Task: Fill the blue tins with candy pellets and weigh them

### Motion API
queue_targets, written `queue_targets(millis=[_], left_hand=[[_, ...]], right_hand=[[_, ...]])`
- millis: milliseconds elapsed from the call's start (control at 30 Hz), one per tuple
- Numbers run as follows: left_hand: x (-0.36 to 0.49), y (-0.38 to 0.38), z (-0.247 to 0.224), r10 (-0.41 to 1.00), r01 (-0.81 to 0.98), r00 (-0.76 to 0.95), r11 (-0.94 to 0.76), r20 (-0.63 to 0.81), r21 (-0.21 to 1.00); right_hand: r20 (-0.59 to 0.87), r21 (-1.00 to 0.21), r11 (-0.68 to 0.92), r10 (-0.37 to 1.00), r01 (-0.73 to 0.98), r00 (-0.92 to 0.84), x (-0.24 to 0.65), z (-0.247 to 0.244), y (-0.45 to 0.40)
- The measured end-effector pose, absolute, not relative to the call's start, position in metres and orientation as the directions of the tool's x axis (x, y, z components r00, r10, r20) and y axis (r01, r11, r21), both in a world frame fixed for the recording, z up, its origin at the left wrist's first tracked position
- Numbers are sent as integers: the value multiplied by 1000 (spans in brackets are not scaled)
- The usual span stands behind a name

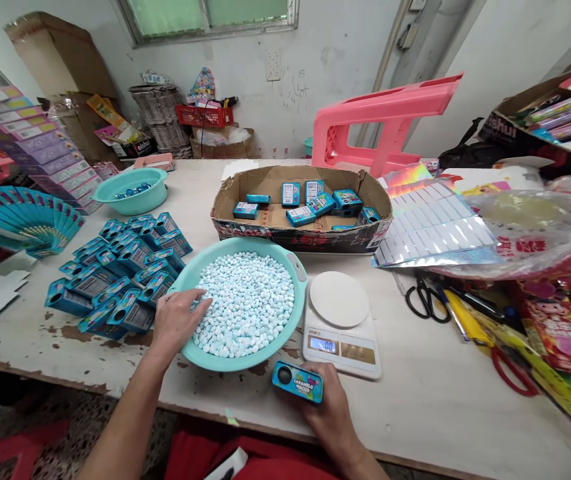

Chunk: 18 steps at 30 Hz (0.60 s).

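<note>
Right hand [329, 400] grasps blue box [310, 393], hole toward wearer—likely for easy access. Left hand [178, 323], curled, touches candies [243, 300] in teal bowl [225, 363] beneath; pinch, cannot tell.

Small blue box [298, 382], lettered CARAMELO MACIZO, dark round opening at left end; near side. Pale blue and white candies [245, 303], loose, many, in round turquoise basin [230, 364], farther and left.
</note>
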<state>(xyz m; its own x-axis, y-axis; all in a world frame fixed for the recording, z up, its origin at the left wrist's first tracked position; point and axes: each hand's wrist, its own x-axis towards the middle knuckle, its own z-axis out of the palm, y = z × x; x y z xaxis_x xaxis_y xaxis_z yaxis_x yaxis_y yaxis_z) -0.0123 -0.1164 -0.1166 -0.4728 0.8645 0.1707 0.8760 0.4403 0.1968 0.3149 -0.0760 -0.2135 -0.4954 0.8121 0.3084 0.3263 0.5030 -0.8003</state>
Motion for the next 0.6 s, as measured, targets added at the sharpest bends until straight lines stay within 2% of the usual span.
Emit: queue_targets(millis=[233,600], left_hand=[[-12,-116,-115,864,872,-478,445,159,206],[-14,-116,-118,859,874,-477,443,187,198]], right_hand=[[421,-708,587,797,393,-433,318,-226,-78],[385,-717,581,790,385,-477,327,-215,-76]])
